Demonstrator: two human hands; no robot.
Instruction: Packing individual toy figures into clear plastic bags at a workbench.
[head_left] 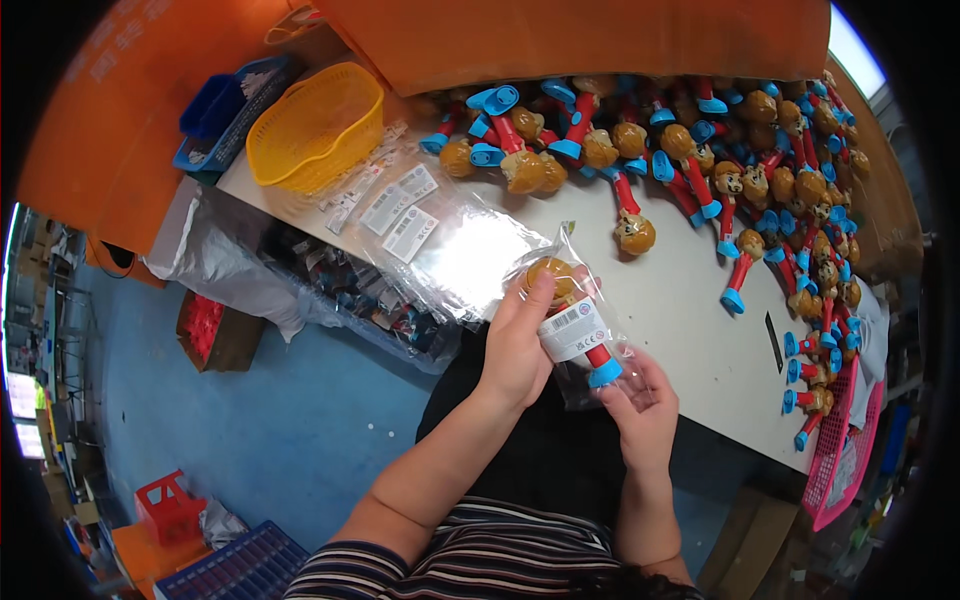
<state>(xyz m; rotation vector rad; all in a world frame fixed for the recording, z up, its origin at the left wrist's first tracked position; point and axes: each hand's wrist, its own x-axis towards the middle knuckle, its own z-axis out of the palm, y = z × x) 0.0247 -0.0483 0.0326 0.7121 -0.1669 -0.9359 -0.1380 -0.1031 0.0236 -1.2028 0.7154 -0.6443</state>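
Observation:
My left hand is closed around a clear plastic bag, its thumb lying over the upper part. Inside the bag is a character-head candy dispenser with a brown-haired head, a red stem and a blue foot. A white printed label wraps across its middle. My right hand grips the bag's lower end beside the blue foot, thumb against fingers. Both hands are above the near edge of the white table. On the table to the left lie flat clear bags with white labels.
Many loose dispensers are heaped along the table's back and right. A yellow basket and blue baskets stand at the back left. Bagged pieces fill a lined bin below the left edge. A pink basket is at the right.

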